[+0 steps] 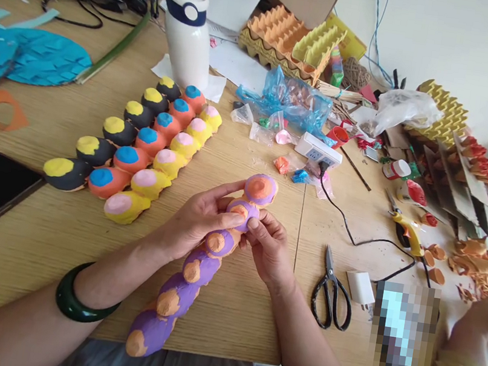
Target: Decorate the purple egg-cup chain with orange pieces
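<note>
A strip of egg carton (172, 292) runs slantwise in front of me, its bumps covered in purple with orange tips. An orange round patch caps the bump at its far end. My left hand (197, 219) grips the strip near that end from the left, its thumb lying across the second bump. From the right, my right hand (271, 251) pinches the edge of the same bump between thumb and fingers, some of which are hidden beneath. Left of my hands lie painted carton strips: black with yellow tips (115, 127), orange with blue tips (146, 141), and yellow with pink tips (169, 161).
Black-handled scissors (332, 294) and a white charger plug (360, 287) lie right of my arm. Behind are a power strip (318, 150), a blue plastic bag (293, 95), egg trays (270, 34) and a white bottle (187, 34). A co-worker's hand (483, 319) is at far right.
</note>
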Action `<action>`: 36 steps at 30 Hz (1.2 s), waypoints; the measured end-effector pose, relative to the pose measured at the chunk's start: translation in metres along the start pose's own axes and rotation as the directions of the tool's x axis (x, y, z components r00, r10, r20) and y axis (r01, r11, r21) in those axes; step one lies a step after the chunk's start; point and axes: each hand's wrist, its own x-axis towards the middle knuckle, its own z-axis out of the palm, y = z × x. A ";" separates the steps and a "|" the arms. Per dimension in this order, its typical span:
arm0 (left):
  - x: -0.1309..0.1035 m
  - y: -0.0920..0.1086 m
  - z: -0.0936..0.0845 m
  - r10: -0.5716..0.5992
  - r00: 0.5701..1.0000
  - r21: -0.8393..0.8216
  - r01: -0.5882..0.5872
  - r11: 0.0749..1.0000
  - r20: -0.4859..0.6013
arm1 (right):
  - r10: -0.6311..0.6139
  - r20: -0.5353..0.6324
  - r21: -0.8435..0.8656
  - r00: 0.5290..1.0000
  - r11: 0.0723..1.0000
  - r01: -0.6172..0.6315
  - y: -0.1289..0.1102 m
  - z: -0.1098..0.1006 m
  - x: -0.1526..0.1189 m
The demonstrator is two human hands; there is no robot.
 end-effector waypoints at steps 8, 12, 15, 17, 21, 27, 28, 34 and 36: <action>-0.001 -0.001 0.003 0.176 0.984 0.059 -0.177 0.982 0.024 | -0.018 0.040 0.020 0.999 1.000 0.018 0.003 -0.006 0.002; -0.002 -0.003 0.002 0.187 0.982 0.052 -0.189 0.981 0.032 | 0.002 0.043 0.018 0.999 1.000 -0.003 0.003 -0.006 0.004; 0.000 -0.005 -0.001 0.193 0.981 0.052 -0.194 0.980 0.036 | 0.018 0.042 0.015 0.999 1.000 -0.019 0.002 -0.006 0.005; 0.001 -0.006 -0.003 0.194 0.979 0.051 -0.198 0.979 0.067 | 0.025 0.034 0.017 0.999 1.000 -0.025 0.001 -0.005 0.005; 0.002 -0.007 -0.008 0.158 0.975 0.052 -0.168 0.985 0.156 | 0.007 0.025 0.029 1.000 1.000 -0.007 0.000 -0.005 0.005; 0.001 -0.004 -0.006 0.093 0.991 0.018 -0.095 0.995 0.098 | -0.024 0.044 0.028 0.999 0.999 0.023 0.005 -0.005 0.002; 0.002 -0.003 -0.005 0.074 0.994 0.004 -0.074 0.997 0.083 | -0.026 0.043 0.029 0.999 0.999 0.024 0.006 -0.005 0.002; 0.004 0.001 -0.007 -0.074 0.993 -0.083 0.081 0.993 0.088 | -0.018 0.080 0.014 0.997 1.000 0.017 0.008 -0.004 0.001; 0.004 0.002 -0.008 -0.100 0.991 -0.102 0.109 0.989 0.089 | -0.020 0.089 0.012 0.996 1.000 0.019 0.007 -0.003 0.001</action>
